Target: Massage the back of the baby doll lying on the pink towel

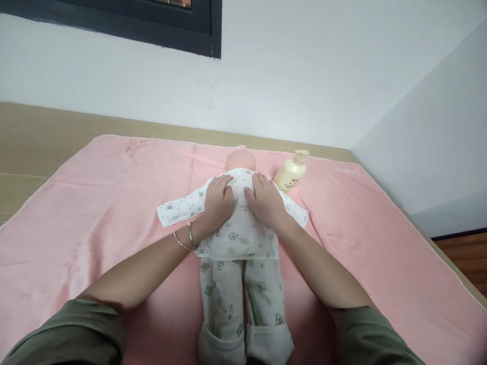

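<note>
A baby doll lies on a pink blanket, dressed in a white printed top and matching trousers with turned-up cuffs. Only the top of its bald head shows, so it seems to lie face down. My left hand rests on the left side of the upper part of the top, fingers lying flat. On the right side, my right hand lies on the cloth with its fingers stretched out. Both thumbs point inward, apart from each other. The sleeves spread out to either side.
A pale yellow pump bottle stands on the blanket, just beyond my right hand. The blanket covers a wooden surface that meets a white wall. A dark window frame is at the upper left.
</note>
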`<action>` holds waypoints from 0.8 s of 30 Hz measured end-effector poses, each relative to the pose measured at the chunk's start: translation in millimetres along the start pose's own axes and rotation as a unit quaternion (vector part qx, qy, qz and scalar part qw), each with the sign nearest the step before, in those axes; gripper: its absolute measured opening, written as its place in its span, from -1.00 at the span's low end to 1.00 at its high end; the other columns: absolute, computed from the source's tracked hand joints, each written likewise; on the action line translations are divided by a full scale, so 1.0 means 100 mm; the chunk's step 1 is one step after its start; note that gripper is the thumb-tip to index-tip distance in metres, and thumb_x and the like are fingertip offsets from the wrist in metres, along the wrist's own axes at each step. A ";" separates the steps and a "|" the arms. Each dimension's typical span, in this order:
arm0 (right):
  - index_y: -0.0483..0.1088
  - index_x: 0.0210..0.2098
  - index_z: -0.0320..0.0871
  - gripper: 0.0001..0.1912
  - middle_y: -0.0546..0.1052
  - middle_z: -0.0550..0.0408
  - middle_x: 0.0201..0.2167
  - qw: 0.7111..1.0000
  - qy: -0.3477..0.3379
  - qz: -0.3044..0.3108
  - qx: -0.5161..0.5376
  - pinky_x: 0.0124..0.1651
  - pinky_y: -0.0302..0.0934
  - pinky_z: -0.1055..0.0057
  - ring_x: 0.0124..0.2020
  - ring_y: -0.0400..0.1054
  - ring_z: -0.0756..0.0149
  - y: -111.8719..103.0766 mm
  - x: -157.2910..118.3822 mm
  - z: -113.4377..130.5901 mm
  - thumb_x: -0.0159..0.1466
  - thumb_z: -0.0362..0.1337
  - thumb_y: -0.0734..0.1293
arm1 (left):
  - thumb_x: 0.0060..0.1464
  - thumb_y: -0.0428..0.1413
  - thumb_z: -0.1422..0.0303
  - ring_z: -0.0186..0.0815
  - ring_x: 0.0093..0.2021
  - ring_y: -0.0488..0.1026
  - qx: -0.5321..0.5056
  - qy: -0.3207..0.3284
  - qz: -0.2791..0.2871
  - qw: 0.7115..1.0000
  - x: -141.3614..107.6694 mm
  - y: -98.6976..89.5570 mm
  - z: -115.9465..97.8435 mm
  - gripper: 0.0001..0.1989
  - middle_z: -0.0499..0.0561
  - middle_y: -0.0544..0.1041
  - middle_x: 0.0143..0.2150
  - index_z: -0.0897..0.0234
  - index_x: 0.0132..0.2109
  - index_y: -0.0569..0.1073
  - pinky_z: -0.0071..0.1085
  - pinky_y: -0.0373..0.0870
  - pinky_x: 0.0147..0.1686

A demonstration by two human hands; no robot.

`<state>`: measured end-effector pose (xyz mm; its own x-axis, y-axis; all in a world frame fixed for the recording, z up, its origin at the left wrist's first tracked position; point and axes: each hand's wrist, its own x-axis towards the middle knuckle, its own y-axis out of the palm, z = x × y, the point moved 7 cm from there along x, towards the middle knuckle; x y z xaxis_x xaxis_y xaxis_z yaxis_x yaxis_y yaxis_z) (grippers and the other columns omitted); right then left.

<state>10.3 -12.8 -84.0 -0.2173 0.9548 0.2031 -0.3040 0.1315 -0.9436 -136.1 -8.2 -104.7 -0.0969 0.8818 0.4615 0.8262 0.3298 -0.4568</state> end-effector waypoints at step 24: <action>0.09 0.40 -0.56 -0.36 0.14 -0.42 0.45 0.993 -0.098 -0.043 -0.054 0.51 -0.12 -0.11 0.51 -0.06 -0.16 0.13 -0.61 0.73 0.39 -0.37 0.14 | 0.18 -0.16 0.44 -0.11 0.11 0.52 0.061 0.018 0.012 0.998 0.03 0.02 0.02 -0.58 0.18 0.61 0.07 0.32 0.01 0.53 -0.04 0.41 0.25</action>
<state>-47.8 -89.1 -89.9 -0.3748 0.8697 0.3210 -0.2299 0.2482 -0.9410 -135.6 -4.7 -105.8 -0.0567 0.8779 0.4755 0.7542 0.3497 -0.5557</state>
